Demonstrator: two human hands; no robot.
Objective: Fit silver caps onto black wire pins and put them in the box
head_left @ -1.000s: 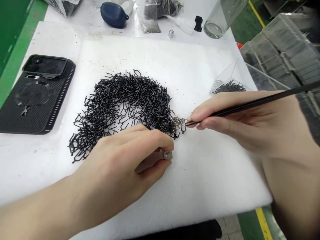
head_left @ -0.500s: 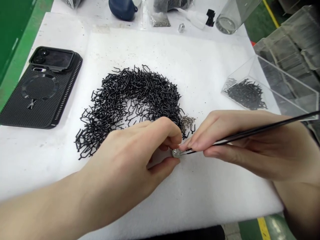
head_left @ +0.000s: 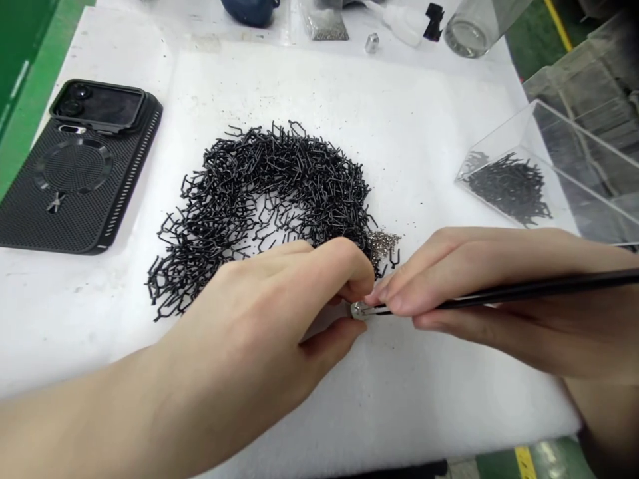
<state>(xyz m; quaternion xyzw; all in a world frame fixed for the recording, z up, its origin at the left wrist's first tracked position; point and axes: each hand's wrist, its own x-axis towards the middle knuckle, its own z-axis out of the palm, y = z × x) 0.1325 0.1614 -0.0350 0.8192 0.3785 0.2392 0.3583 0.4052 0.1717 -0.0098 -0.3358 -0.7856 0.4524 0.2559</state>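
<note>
Between the thumb and index finger of my left hand (head_left: pixel 269 326) is a small clear round piece (head_left: pixel 357 310). My right hand (head_left: pixel 499 293) grips black tweezers (head_left: pixel 529 287), whose tips touch the clear piece. Behind my left hand lies a curved heap of black forked parts (head_left: pixel 284 166). A little pile of tiny brownish metal bits (head_left: pixel 384 243) sits at the heap's right end, just behind my fingertips. What the tweezer tips hold, if anything, is too small to tell.
A black phone (head_left: pixel 74 166) lies at the left. A clear box (head_left: pixel 529 133) with black parts stands at the right. Along the back are a dark blue case (head_left: pixel 249 10), a bag of small bits (head_left: pixel 324 23), a small metal nut (head_left: pixel 372 43) and a glass (head_left: pixel 469 33).
The view has shifted slightly, so most items sit a little differently in it. The tweezers now lie at a flatter angle. Both hands keep their grips.
</note>
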